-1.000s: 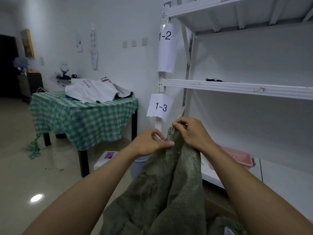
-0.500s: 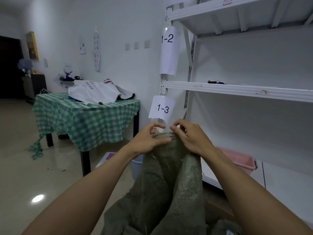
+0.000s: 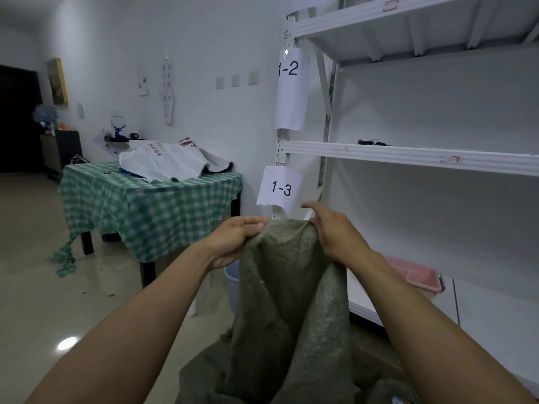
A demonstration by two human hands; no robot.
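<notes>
One counter [image 3: 151, 211]: far left, against the wall, draped in a green-and-white checked cloth that hangs over its edges.
White bag [image 3: 163, 161]: lies flat on the counter top, toward the wall; its print is too small to read.
Bucket [image 3: 232, 284]: pale blue, on the floor [image 3: 43, 287] just beside the counter's right leg; only a narrow strip of it shows.
Left hand [image 3: 236, 237]: thumb and fingers pinch the left end of the top edge of the sack [image 3: 285, 287].
Sack: olive-green woven cloth, held up at centre in front of the post of the shelf rack [image 3: 408, 156]. Its top edge runs from one hand to the other, and its body hangs in folds out of the bottom of the view.
Label 1-3 [image 3: 280, 188]: white paper on the rack post, just above the sack's top edge.
Label 1-2 [image 3: 290, 88]: white paper on the same post, one shelf level higher.
Right hand [image 3: 335, 234]: fingers curled over the right end of the sack's top edge and gripping it; the index finger is stretched out above the edge.
Hands, spacing: apart, both clamped on the sack, with a short span of its edge between them.
Shelf rack: white metal, fills the right side.
Pink tray [image 3: 414, 275]: on the lowest shelf, beyond the right forearm.
</notes>
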